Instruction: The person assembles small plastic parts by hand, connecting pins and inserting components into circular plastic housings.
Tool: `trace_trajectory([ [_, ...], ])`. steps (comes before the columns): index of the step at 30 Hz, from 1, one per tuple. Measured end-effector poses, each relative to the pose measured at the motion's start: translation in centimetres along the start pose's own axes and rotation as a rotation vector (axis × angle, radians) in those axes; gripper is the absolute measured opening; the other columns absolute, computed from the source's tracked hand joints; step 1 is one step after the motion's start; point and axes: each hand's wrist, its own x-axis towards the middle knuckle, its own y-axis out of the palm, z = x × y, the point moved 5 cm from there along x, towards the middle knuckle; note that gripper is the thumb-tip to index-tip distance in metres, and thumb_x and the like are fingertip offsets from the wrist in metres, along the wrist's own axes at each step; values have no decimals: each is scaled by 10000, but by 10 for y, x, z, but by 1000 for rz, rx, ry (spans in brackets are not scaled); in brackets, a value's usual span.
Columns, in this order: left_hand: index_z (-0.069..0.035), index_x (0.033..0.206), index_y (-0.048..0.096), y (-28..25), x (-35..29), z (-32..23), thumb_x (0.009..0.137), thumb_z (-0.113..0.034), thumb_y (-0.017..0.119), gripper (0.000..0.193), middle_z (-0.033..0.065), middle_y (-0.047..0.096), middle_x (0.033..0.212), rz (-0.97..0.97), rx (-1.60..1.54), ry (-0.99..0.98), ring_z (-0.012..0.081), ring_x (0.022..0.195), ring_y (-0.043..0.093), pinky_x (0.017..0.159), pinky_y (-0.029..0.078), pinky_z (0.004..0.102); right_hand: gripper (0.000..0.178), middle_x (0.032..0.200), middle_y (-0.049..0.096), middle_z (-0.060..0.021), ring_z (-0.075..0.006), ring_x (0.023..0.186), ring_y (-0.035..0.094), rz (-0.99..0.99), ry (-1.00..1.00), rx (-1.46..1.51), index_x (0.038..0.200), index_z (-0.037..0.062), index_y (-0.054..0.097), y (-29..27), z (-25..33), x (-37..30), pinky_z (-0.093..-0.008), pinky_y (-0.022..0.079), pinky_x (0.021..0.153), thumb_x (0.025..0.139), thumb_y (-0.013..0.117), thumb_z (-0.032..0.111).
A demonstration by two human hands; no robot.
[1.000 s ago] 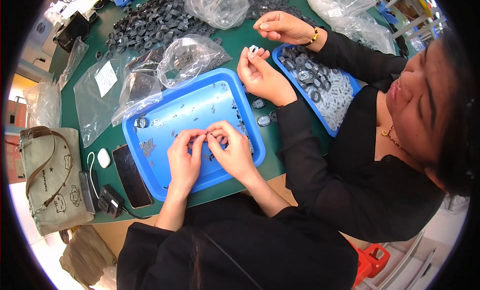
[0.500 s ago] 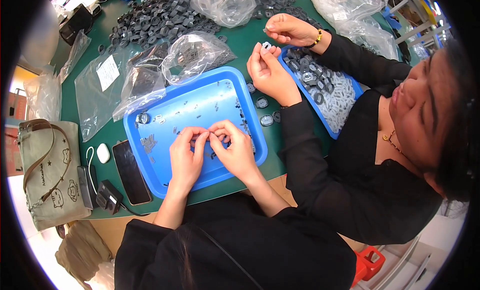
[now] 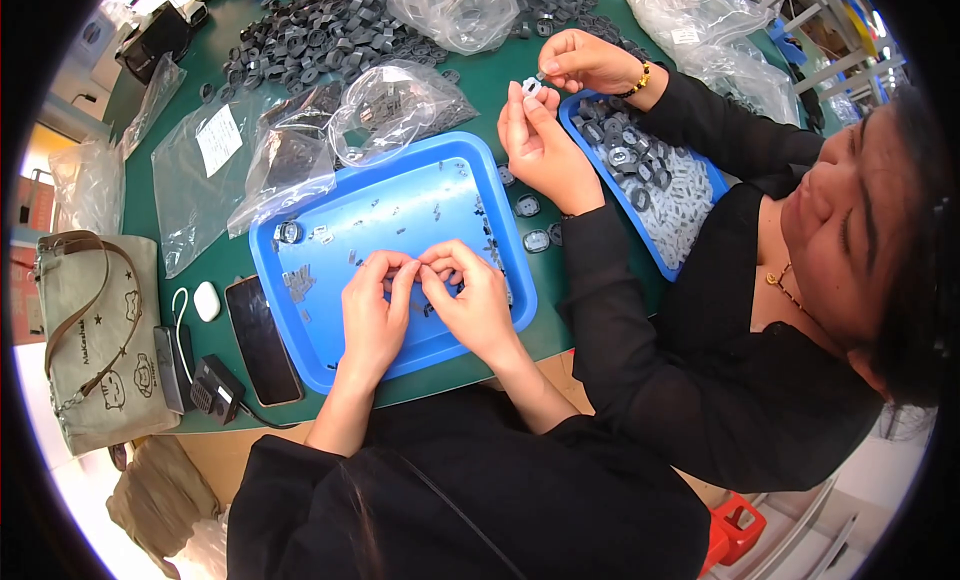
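My left hand (image 3: 376, 310) and my right hand (image 3: 466, 292) meet over the near half of a blue tray (image 3: 265, 270). Thumbs and forefingers of both are pinched together, fingertip to fingertip. Whatever they hold is too small and too covered to make out. Scattered over the tray floor are small dark parts (image 3: 437, 208). A patch of small grey parts (image 3: 298, 280) lies at its left side. Near the tray's far left corner sits a dark ring-shaped piece (image 3: 290, 232) with a pale centre.
To my right a co-worker's hands (image 3: 550, 145) hold a small white part (image 3: 531, 86) above a second blue tray (image 3: 655, 245). Dark rings (image 3: 330, 30) are heaped at the back, beside clear plastic bags (image 3: 385, 110). A phone (image 3: 262, 340) and cloth bag (image 3: 130, 360) lie left.
My hands stay pinched together in nearly the same place. The co-worker's farther hand has come closer to the white part. The whole view has shifted slightly.
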Motion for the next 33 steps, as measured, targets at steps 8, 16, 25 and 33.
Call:
trace_trajectory([
  [8, 35, 882, 607, 0, 0, 0, 905, -51, 627, 91, 119, 634, 793, -3, 21, 17, 203, 659, 619, 615, 490, 300, 118, 811, 710, -47, -117, 734, 652, 3, 9, 8, 953, 29, 645, 1, -1, -1, -260, 462, 654, 856, 662, 95],
  [16, 36, 886, 605, 0, -1, 3, 911, -57, 626, 99, 117, 634, 788, -12, 2, 14, 199, 655, 625, 608, 491, 292, 107, 793, 669, -74, -170, 691, 623, -27, -35, 37, 929, 41, 645, 2, -2, -1, -293, 490, 599, 830, 671, 73],
  [25, 37, 906, 605, -1, -2, 3, 915, -47, 618, 86, 119, 649, 808, -13, -28, -6, 184, 677, 643, 612, 502, 285, 102, 803, 667, -73, -152, 685, 615, -19, -10, 57, 930, 34, 641, 3, -3, -1, -279, 483, 600, 837, 660, 68],
  [33, 29, 917, 609, 2, -1, 4, 908, -35, 621, 66, 102, 649, 821, -2, -48, -38, 156, 710, 621, 645, 496, 270, 99, 800, 669, -67, -155, 680, 609, -27, -20, 46, 929, 37, 639, 0, -1, 0, -283, 480, 606, 837, 657, 69],
])
